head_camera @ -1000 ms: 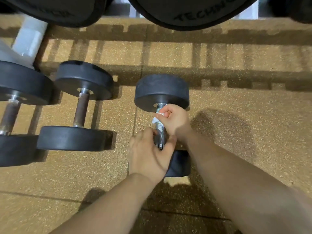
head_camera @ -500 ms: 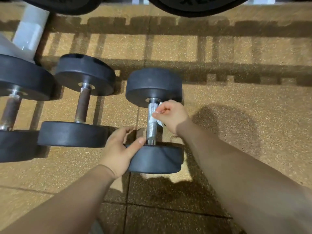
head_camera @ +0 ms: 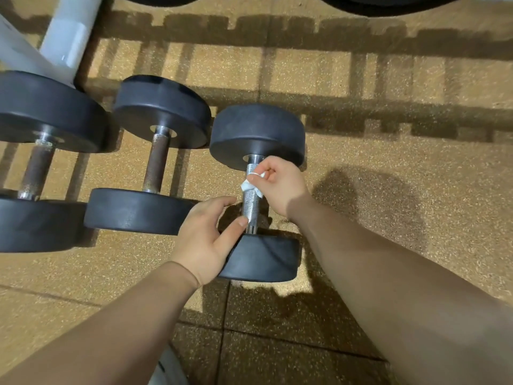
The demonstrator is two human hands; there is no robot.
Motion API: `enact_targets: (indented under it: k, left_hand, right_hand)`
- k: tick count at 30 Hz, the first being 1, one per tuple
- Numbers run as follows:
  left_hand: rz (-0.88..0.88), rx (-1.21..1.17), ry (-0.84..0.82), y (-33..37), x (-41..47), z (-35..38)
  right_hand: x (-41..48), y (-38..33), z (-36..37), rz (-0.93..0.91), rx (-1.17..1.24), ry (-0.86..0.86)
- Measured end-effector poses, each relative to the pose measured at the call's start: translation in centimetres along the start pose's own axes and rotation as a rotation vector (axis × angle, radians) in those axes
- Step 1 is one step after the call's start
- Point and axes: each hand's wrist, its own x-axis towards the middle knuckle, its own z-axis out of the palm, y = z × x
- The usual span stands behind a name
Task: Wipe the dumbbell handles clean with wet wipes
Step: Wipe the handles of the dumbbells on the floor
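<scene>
Dumbbell (head_camera: pixel 256 134): lies on floor (head_camera: pixel 388 218). Right hand (head_camera: pixel 280 184) pinches wipe (head_camera: pixel 248 187) against handle (head_camera: pixel 251 209), for scrubbing. Left hand (head_camera: pixel 205 237) spread, thumb at handle's near end, likely steadying.

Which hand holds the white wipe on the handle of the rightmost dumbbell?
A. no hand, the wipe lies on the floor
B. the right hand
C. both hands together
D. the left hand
B: the right hand pinches the white wipe against the upper part of the shiny handle, and the left hand holds no wipe.
</scene>
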Motion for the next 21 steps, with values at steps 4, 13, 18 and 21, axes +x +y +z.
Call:
enact_targets:
  k: [4, 13, 18, 21]
  left_hand:
    - [0.011, -0.023, 0.026, 0.3, 0.2, 0.4]
    - [0.027, -0.031, 0.056, -0.2, 0.2, 0.4]
    - [0.018, -0.067, 0.063, -0.7, 0.3, 0.3]
    - [0.017, -0.073, 0.066, -0.9, 0.3, 0.3]
  right_hand:
    - [-2.0, 1.4, -1.0, 0.011, 0.014, -0.211]
    - [-0.1, -0.3, 1.0, 0.050, -0.002, 0.132]
    - [-2.3, 0.8, -0.8, 0.024, -0.131, -0.262]
    - [-1.7, 0.0, -1.0, -0.025, -0.215, -0.238]
